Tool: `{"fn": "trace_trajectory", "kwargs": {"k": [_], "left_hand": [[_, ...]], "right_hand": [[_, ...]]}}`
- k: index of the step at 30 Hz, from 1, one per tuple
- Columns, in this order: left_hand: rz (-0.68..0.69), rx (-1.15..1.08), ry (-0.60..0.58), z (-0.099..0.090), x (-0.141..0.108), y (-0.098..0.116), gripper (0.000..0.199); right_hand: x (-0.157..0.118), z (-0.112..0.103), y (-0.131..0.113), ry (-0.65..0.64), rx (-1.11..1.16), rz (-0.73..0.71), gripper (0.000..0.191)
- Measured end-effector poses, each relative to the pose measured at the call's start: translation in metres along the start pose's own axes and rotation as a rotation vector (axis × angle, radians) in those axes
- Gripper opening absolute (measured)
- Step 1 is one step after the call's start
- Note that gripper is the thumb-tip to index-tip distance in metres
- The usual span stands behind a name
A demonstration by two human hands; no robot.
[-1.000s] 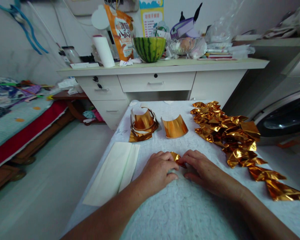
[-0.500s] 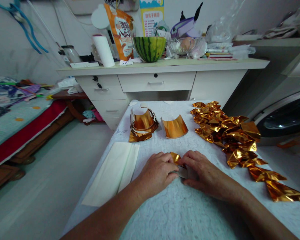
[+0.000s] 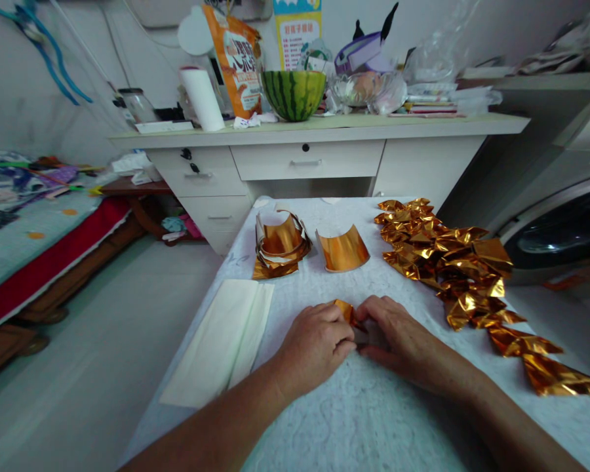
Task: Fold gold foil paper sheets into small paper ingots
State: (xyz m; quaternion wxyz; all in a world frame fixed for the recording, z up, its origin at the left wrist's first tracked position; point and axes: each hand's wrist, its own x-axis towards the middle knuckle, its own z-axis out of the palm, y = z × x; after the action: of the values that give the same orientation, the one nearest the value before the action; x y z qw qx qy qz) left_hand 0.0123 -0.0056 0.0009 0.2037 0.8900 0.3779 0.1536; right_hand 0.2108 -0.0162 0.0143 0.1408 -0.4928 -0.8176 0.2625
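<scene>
Both my hands meet over the near middle of the table, around one small sheet of gold foil paper (image 3: 345,309). My left hand (image 3: 317,342) is closed on its left side, fingers curled inward. From the other side my right hand (image 3: 396,337) pinches it between thumb and fingers. Most of the sheet is hidden by my fingers. Beyond them lies a single curved gold foil sheet (image 3: 343,249), and left of that a curled stack of gold foil sheets (image 3: 281,244). Folded gold foil pieces (image 3: 447,255) are heaped along the right side.
Pale flat paper sheets (image 3: 216,341) lie on the table's left, on a light cloth (image 3: 373,419). A white desk (image 3: 307,160) stands behind, bearing a half watermelon (image 3: 294,95), an orange pouch (image 3: 238,65) and a white roll (image 3: 202,98). A washing machine (image 3: 560,223) is at right, a bed (image 3: 44,242) at left.
My left fingers have curled further over the foil paper and shifted slightly right. Less of its pale underside shows between my hands. The other foil sheets have not moved.
</scene>
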Motion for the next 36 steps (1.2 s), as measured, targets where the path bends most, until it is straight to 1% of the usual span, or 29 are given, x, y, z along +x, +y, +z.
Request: {"fn": "trace_trajectory", "kwargs": {"k": [5,8,16,19,22,27,33,36], "left_hand": [[0.045,0.034,0.021,0.000,-0.002,-0.001,0.012],[0.048,0.030,0.026,-0.001,-0.003,0.000,0.013],[-0.091,-0.096,0.064,0.001,-0.002,0.005,0.008],[-0.134,-0.138,0.062,0.004,-0.002,0.005,0.010],[-0.165,-0.132,0.063,0.006,-0.002,0.007,0.013],[-0.223,-0.111,0.091,0.008,-0.003,0.010,0.011],[-0.268,-0.096,0.106,0.010,-0.002,0.013,0.008],[-0.289,-0.091,0.095,0.009,-0.001,0.016,0.011]], "right_hand": [[0.000,0.002,0.001,0.014,-0.025,-0.040,0.019],[0.000,0.004,0.001,0.006,-0.007,-0.044,0.018],[0.002,0.002,-0.002,-0.009,0.046,-0.020,0.017],[0.002,0.002,-0.001,-0.008,0.052,-0.019,0.019],[0.001,0.001,0.001,-0.009,0.085,-0.031,0.018],[0.001,0.002,0.002,0.016,0.121,-0.048,0.015],[0.005,0.008,0.001,0.050,0.081,-0.012,0.010],[0.005,0.010,0.002,0.065,0.077,-0.021,0.008]]}}
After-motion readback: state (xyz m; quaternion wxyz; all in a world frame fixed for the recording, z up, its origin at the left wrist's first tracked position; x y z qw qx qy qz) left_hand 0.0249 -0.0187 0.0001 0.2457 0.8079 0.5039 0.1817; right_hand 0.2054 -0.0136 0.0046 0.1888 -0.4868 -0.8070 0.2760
